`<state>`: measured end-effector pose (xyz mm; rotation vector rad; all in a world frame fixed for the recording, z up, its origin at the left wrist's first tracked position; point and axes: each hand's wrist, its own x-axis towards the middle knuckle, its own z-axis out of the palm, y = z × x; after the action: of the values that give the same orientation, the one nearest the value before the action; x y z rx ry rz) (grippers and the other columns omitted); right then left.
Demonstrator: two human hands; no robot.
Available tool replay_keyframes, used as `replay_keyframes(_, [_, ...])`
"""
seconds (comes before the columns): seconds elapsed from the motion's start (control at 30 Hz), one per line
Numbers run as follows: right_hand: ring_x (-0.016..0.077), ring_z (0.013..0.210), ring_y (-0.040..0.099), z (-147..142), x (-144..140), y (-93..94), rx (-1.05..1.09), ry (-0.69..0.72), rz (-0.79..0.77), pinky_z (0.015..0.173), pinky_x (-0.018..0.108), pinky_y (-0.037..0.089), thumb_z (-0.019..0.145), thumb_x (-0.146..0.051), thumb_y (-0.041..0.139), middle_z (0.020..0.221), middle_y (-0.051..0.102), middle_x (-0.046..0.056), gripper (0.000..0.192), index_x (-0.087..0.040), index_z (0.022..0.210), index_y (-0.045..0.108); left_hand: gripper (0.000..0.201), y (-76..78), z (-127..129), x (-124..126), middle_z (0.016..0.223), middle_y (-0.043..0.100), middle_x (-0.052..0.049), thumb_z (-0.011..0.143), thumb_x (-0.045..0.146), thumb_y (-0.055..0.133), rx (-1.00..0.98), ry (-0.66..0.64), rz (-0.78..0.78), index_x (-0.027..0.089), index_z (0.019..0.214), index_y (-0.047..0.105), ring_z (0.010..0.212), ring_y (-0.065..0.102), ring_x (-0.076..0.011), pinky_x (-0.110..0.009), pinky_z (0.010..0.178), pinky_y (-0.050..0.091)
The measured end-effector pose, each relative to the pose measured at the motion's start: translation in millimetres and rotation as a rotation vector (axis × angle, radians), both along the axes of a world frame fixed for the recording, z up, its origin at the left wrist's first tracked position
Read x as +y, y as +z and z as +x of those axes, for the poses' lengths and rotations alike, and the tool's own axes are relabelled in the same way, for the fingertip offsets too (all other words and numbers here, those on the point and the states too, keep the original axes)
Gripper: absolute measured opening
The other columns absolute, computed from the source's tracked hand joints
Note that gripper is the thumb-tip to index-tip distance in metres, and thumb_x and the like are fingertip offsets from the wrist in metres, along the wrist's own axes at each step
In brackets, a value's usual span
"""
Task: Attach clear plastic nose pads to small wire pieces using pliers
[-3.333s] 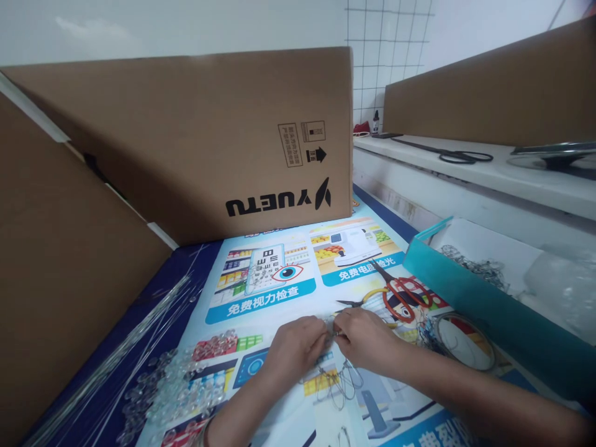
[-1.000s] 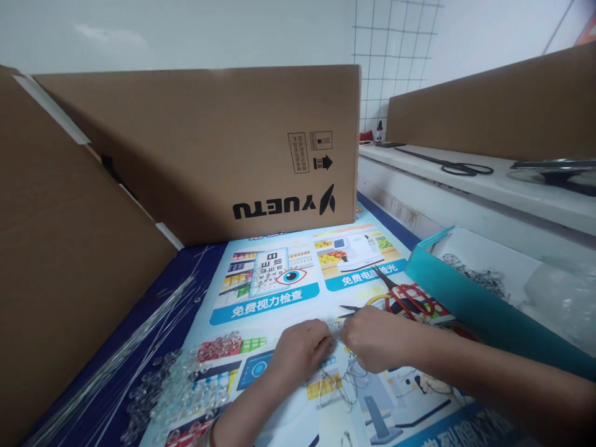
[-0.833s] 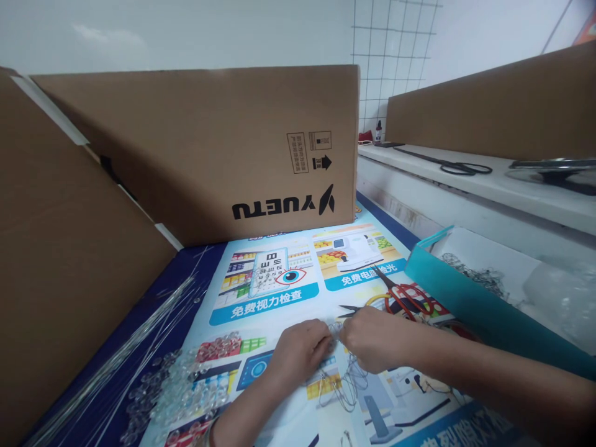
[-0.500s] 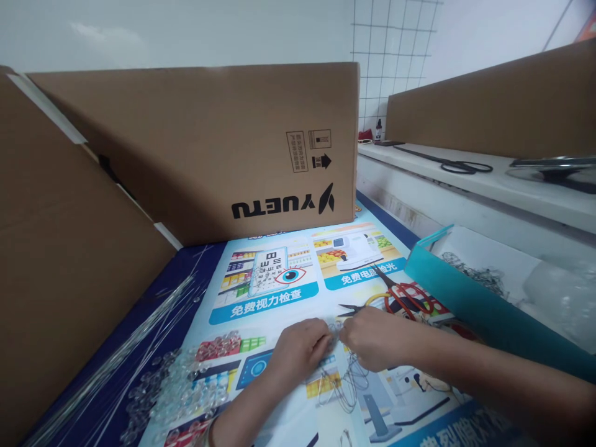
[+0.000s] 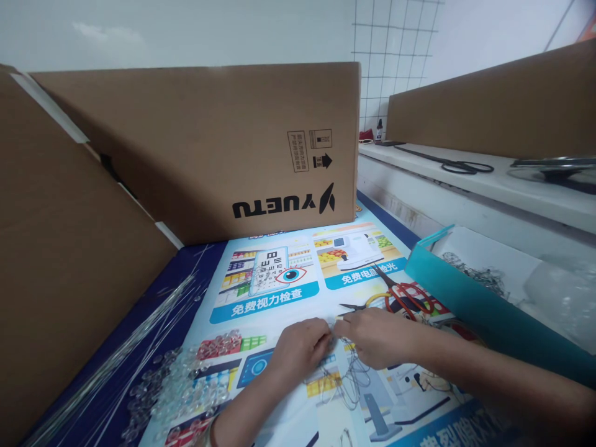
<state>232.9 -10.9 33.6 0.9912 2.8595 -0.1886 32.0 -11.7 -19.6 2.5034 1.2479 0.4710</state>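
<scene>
Over the printed sheet [image 5: 279, 323], my left hand [image 5: 305, 347] and my right hand [image 5: 372, 335] almost meet, both with fingers closed in a pinch. A tangle of thin wire loops [image 5: 349, 379] hangs and lies just below them, and its upper end runs in between my fingertips. Whatever small part sits right at the fingertips is too tiny to make out. Beyond my right hand lie yellow-handled pliers [image 5: 354, 307] and red-handled scissors [image 5: 407, 298]. To the left of my left arm, clear beads [image 5: 186, 385] are scattered in a heap.
Long thin wire strands [image 5: 135, 335] lie on the blue cloth at left. An upright cardboard box [image 5: 200, 149] walls off the back and left. At right, a teal box [image 5: 465, 285] holds small wire pieces [image 5: 479, 273] and a plastic bag. Black scissors [image 5: 460, 166] rest on the ledge.
My right hand has shifted slightly left, toward my left hand, and its fingertips are now nearly against it. The wire loops have moved a little with it. My left hand stays put.
</scene>
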Motion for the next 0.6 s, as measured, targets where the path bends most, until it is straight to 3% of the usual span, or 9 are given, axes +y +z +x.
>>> replay_keyframes(0.6, [0.0205, 0.077, 0.058, 0.9, 0.2, -1.1, 0.020, -0.011, -0.024, 0.060, 0.027, 0.039, 0.069, -0.017, 0.050, 0.090, 0.062, 0.006, 0.034, -0.021, 0.102, 0.056, 0.016, -0.4, 0.3, 0.3, 0.069, 0.059, 0.001, 0.083, 0.019, 0.040, 0.014, 0.015, 0.013, 0.020, 0.072, 0.052, 0.064, 0.053, -0.0130, -0.022, 0.057, 0.031])
